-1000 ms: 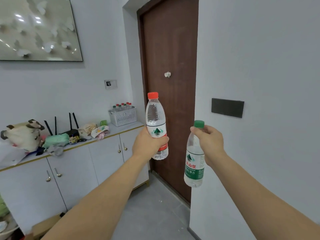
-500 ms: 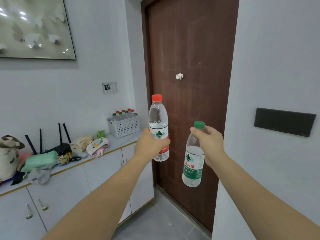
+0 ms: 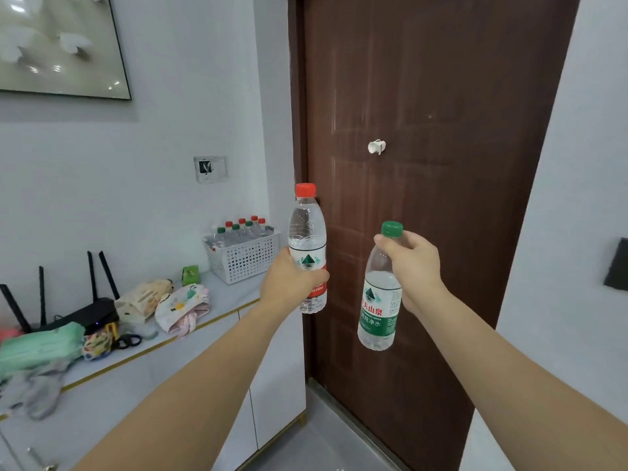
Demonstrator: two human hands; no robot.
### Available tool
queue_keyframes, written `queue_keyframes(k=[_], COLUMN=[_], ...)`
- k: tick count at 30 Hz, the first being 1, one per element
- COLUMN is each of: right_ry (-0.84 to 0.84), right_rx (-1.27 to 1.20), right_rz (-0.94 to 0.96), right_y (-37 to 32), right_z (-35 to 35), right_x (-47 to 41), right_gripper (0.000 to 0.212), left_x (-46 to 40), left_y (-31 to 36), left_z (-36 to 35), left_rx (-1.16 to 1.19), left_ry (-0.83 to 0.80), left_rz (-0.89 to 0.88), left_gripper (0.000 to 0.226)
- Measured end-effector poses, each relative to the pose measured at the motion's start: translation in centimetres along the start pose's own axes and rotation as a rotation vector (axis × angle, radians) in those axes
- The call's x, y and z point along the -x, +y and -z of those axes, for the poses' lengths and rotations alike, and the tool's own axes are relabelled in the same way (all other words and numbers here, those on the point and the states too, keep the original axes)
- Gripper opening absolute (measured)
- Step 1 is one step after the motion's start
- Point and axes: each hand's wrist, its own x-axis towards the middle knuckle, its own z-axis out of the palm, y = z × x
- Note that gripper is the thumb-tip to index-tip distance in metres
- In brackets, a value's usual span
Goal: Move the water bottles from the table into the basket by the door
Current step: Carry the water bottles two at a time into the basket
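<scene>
My left hand (image 3: 289, 283) grips a red-capped water bottle (image 3: 307, 232) around its label and holds it upright. My right hand (image 3: 413, 263) clutches a green-capped water bottle (image 3: 379, 311) by the neck, so that it hangs tilted below the fingers. Both bottles are in the air in front of the brown door (image 3: 424, 164). A white perforated basket (image 3: 243, 256) stands on the cabinet top beside the door, to the left of my left hand and farther away. Several red-capped and green-capped bottles stand upright inside it.
The white cabinet (image 3: 204, 334) runs along the left wall with a black router (image 3: 78, 314), cloth pouches (image 3: 181, 307), scissors and a green bundle (image 3: 37, 348) on top. A grey wall with a dark panel (image 3: 616, 265) closes in on the right. Grey floor lies below the door.
The view has moved closer to the door and the cabinet, and the basket appears larger. Both hands still hold their bottles in about the same pose.
</scene>
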Motion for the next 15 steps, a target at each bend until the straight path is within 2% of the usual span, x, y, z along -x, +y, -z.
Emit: queue_keyframes(k=[15], right_ry=[-0.080], right_rx=[-0.139], right_rz=[0.003], right_y=[5.5], right_z=[-9.5], right_x=[-23.3], right_gripper=[0.017], left_x=[-22.6], left_y=[-3.2], left_z=[-7.3], left_rx=[0.047], left_ry=[0.015], left_rz=[-0.042], left_gripper=[0.072])
